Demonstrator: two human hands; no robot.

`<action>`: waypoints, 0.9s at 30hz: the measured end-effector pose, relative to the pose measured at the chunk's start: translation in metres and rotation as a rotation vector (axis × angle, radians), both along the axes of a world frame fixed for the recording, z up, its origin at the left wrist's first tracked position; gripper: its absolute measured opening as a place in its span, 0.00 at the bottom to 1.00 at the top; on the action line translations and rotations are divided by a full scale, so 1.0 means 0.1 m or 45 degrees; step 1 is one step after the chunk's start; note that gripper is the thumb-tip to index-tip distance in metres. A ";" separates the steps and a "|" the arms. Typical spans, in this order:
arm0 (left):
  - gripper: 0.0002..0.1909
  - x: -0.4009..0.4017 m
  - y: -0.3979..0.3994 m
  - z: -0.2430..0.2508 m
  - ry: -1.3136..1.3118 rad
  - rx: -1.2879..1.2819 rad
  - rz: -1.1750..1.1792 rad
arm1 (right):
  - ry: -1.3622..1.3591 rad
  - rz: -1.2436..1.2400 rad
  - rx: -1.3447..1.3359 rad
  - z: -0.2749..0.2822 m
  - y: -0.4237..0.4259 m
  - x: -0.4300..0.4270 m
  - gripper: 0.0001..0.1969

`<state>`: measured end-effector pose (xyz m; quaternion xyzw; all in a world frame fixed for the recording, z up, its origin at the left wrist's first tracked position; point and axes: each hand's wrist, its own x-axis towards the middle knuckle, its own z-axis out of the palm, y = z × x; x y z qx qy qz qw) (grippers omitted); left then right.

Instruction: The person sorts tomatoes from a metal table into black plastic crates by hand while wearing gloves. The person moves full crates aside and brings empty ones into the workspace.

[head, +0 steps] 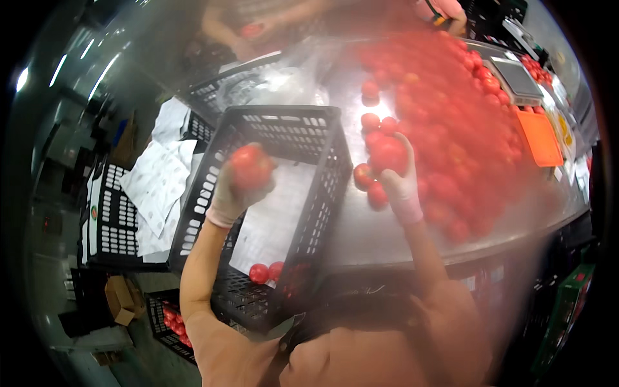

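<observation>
My gloved left hand (pixel 232 191) holds a red tomato (pixel 251 167) over a black plastic crate (pixel 283 112). A white paper sheet (pixel 275 213) lines the bottom of this crate, and two tomatoes (pixel 259 274) lie in its near end. To the right of the crate, my gloved right hand (pixel 402 186) grips another tomato (pixel 388 156) above the metal table (pixel 367 237). Several loose tomatoes (pixel 370 121) lie close to that hand. Beyond them a large heap of tomatoes (pixel 449 145) spreads over the table, blurred by haze on the lens.
White paper sheets (pixel 157 184) lie on a black crate at left. A clear plastic bag (pixel 271 84) rests behind the lined crate. A scale (pixel 516 77) and an orange tray (pixel 539 138) sit at right. Two other people's arms (pixel 271 24) (pixel 454 17) show across the table. A tomato crate (pixel 169 324) stands below.
</observation>
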<state>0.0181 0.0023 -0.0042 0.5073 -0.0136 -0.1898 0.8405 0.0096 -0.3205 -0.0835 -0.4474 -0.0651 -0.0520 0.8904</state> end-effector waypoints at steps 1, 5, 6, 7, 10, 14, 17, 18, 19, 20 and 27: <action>0.38 -0.03 -0.16 0.13 -0.061 0.119 -0.006 | -0.048 0.064 0.119 -0.05 0.02 0.04 0.41; 0.39 -0.11 -0.56 0.44 -0.243 0.499 -0.112 | 0.023 0.227 0.468 0.02 0.25 0.08 0.39; 0.40 -0.13 -0.69 0.46 -0.362 0.645 -0.127 | 0.059 0.222 0.526 0.06 0.29 0.07 0.36; 0.41 -0.14 -0.82 0.44 -0.485 0.787 -0.147 | 0.043 0.230 0.612 0.07 0.33 0.08 0.31; 0.43 -0.07 -1.11 0.28 -0.658 0.905 -0.315 | 0.091 0.254 0.857 0.12 0.36 0.09 0.25; 0.42 0.00 -1.37 0.13 -0.598 0.861 -0.425 | 0.069 0.102 0.857 0.18 0.30 0.07 0.24; 0.42 0.01 -1.48 0.11 -0.511 0.772 -0.439 | 0.020 0.015 0.817 0.20 0.23 0.05 0.26; 0.42 0.01 -1.50 0.10 -0.456 0.708 -0.431 | 0.014 0.008 0.829 0.20 0.23 0.05 0.26; 0.42 0.00 -1.51 0.09 -0.459 0.719 -0.438 | -0.032 -0.033 0.757 0.19 0.22 0.05 0.28; 0.42 0.00 -1.52 0.08 -0.413 0.638 -0.449 | -0.076 -0.071 0.685 0.19 0.23 0.06 0.29; 0.38 -0.01 -1.43 0.05 -0.406 0.513 -0.348 | -0.071 -0.250 0.353 0.41 0.34 -0.03 0.38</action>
